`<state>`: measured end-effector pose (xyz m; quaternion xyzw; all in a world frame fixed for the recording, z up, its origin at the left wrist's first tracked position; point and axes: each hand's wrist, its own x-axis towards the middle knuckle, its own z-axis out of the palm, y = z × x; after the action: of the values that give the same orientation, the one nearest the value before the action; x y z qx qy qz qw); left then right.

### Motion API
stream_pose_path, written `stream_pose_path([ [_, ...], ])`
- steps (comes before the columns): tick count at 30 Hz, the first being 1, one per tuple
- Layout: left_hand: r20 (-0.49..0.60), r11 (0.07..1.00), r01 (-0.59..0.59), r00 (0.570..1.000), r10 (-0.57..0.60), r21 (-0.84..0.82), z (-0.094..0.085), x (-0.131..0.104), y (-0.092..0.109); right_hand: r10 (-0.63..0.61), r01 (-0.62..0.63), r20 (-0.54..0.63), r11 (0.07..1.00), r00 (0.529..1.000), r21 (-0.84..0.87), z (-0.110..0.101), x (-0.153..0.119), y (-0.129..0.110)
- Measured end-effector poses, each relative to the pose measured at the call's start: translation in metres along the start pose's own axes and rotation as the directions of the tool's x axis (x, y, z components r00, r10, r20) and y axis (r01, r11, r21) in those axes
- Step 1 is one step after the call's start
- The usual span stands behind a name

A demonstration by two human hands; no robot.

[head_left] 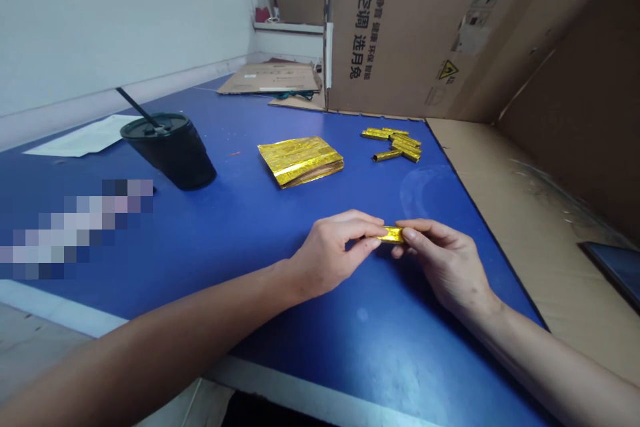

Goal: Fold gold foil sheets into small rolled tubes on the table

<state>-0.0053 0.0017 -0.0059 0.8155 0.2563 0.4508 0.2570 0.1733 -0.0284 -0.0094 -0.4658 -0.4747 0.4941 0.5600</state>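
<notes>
Between my two hands is a small strip of gold foil paper (pixel 393 235), folded or rolled narrow. My left hand (pixel 337 250) pinches its left end between thumb and fingers. My right hand (pixel 447 257) grips the right end, thumb on top. Beyond my left hand lies a stack of gold foil sheets (pixel 303 160), its right side slightly parted. Farther right, several narrow gold rolls (pixel 405 143) lie in a loose pile on the blue table (pixel 240 233).
A black cup (pixel 175 153) with a straw stands at the left, beside a white paper (pixel 80 135). A large cardboard box (pixel 400 33) rises behind. Flat cardboard (pixel 273 78) lies at the back, and more cardboard (pixel 505 193) borders the right edge. A blurred patch covers the far left.
</notes>
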Motion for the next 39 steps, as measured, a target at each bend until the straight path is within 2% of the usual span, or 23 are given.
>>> stream_pose_path([
  [7, -0.01, 1.0, 0.016, 1.0, -0.016, 0.014, -0.002, 0.001, 0.002, 0.074, -0.078, 0.066, 0.995, 0.995, 0.06, 0.0, 0.002, 0.002],
  [14, 0.032, 1.0, -0.01, 0.999, 0.009, 0.018, -0.001, 0.002, -0.001, 0.078, -0.078, 0.013, 0.992, 0.997, 0.096, -0.002, 0.002, 0.003],
  [16, 0.029, 0.999, 0.029, 0.999, -0.029, -0.02, -0.001, 0.002, -0.001, 0.09, -0.093, 0.032, 0.99, 0.995, 0.109, 0.0, 0.002, 0.003],
  [19, 0.015, 0.984, 0.151, 0.989, -0.15, -0.098, 0.0, 0.002, -0.001, 0.11, -0.118, 0.057, 0.983, 0.992, 0.143, 0.002, 0.002, 0.002],
  [22, 0.003, 0.917, 0.309, 0.948, -0.318, -0.253, 0.001, 0.002, -0.001, 0.114, -0.117, 0.025, 0.977, 0.993, 0.177, 0.003, 0.002, 0.0],
  [25, 0.029, 0.794, 0.449, 0.877, -0.48, -0.41, 0.001, 0.004, -0.002, 0.103, -0.104, 0.012, 0.982, 0.995, 0.159, 0.003, 0.002, -0.001],
  [27, 0.059, 0.727, 0.51, 0.834, -0.548, -0.46, 0.001, 0.007, -0.001, 0.098, -0.099, 0.013, 0.986, 0.995, 0.131, 0.003, 0.003, 0.0],
  [33, 0.1, 0.609, 0.606, 0.746, -0.658, -0.511, 0.002, 0.013, 0.0, 0.067, -0.066, -0.038, 0.998, 0.997, 0.018, 0.001, 0.004, 0.004],
  [36, 0.129, 0.555, 0.649, 0.702, -0.7, -0.52, 0.003, 0.013, 0.001, 0.037, -0.036, 0.013, 0.998, 0.999, -0.057, 0.002, 0.002, 0.003],
  [39, 0.177, 0.516, 0.669, 0.686, -0.706, -0.535, 0.004, 0.012, -0.001, 0.057, -0.049, 0.065, 0.992, 0.996, -0.119, 0.003, 0.0, 0.002],
])
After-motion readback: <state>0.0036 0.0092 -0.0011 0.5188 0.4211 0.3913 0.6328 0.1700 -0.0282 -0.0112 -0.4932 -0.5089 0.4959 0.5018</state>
